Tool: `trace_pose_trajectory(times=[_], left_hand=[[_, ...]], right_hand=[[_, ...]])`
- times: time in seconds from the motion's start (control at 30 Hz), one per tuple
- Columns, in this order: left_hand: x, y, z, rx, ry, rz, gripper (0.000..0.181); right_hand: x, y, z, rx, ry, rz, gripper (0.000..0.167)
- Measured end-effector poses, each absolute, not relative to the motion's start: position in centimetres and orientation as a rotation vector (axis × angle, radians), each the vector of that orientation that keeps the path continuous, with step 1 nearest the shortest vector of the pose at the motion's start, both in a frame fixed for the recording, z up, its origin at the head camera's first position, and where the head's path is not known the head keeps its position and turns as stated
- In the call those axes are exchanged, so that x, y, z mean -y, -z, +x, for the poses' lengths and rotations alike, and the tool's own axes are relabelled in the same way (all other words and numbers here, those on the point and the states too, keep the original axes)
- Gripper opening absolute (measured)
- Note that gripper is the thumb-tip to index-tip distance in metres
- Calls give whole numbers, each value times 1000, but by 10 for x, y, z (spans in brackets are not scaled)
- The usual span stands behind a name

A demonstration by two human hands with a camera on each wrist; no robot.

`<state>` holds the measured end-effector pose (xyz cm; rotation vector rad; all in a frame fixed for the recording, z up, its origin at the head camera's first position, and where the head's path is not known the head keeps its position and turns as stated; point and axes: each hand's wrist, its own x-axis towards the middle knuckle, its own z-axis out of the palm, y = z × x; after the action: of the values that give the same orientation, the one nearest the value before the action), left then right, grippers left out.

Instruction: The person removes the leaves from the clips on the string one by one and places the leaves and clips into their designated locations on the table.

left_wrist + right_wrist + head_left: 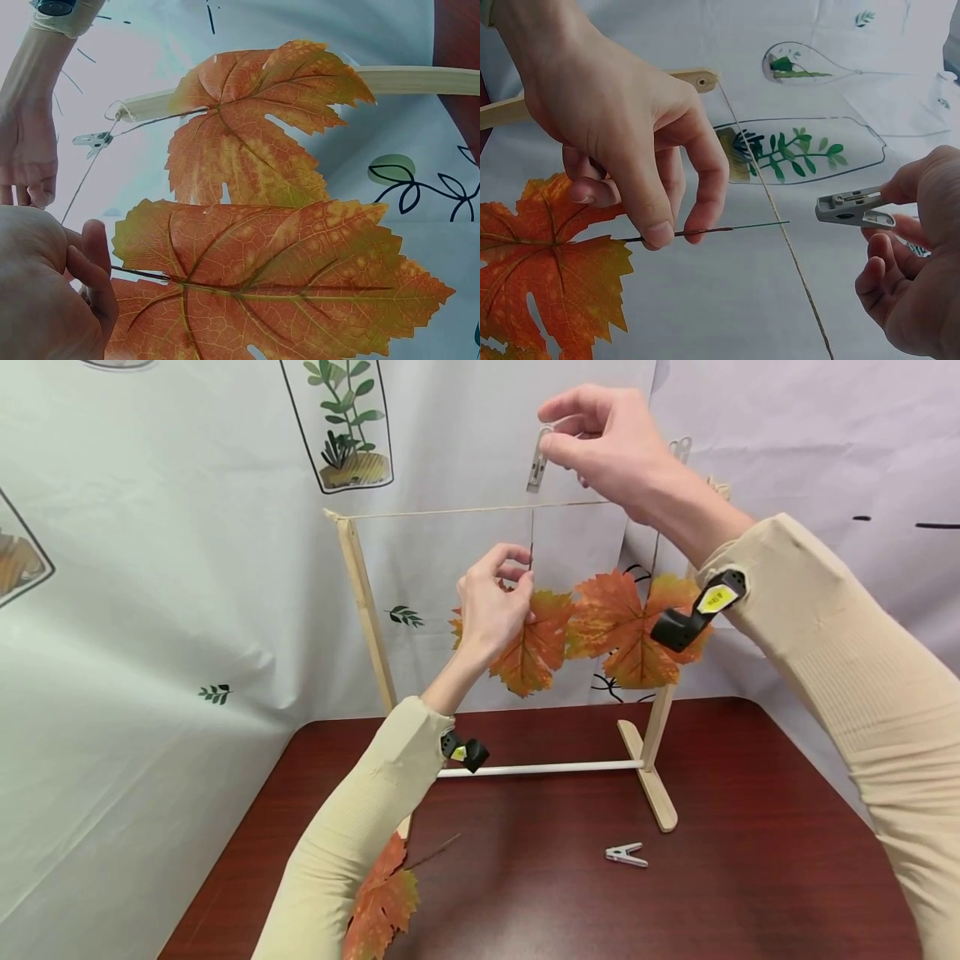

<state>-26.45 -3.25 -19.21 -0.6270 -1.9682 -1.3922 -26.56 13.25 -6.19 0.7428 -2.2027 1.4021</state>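
My left hand (495, 597) pinches the stem of an orange autumn leaf (534, 647), holding it so the stem tip crosses the twine (767, 195). Just above the twine, my right hand (611, 443) grips a grey clothespin (853, 208) between thumb and fingers. In the right wrist view the clothespin's tip points at the stem end, a small gap apart from the twine. Beside the held leaf hangs a second orange leaf (255, 124), its stem fastened to the twine by another clothespin (93, 140).
The twine runs between posts of a wooden frame (365, 602) on the dark red table (525, 893). A white clothespin (626, 855) lies on the tabletop. Another leaf (384, 902) rests at the front left, partly behind my left sleeve. A patterned cloth (187, 527) stands behind.
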Motion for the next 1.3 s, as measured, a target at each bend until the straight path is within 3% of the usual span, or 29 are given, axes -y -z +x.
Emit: trace_pose_trajectory(times=[0.6, 1.3], left_hand=[[41, 195, -259, 1968, 1400, -620, 13], [54, 202, -257, 1954, 1341, -615, 15]], right_hand=[[-141, 66, -264, 2152, -1481, 774, 24], [-149, 72, -257, 2122, -1552, 804, 26]])
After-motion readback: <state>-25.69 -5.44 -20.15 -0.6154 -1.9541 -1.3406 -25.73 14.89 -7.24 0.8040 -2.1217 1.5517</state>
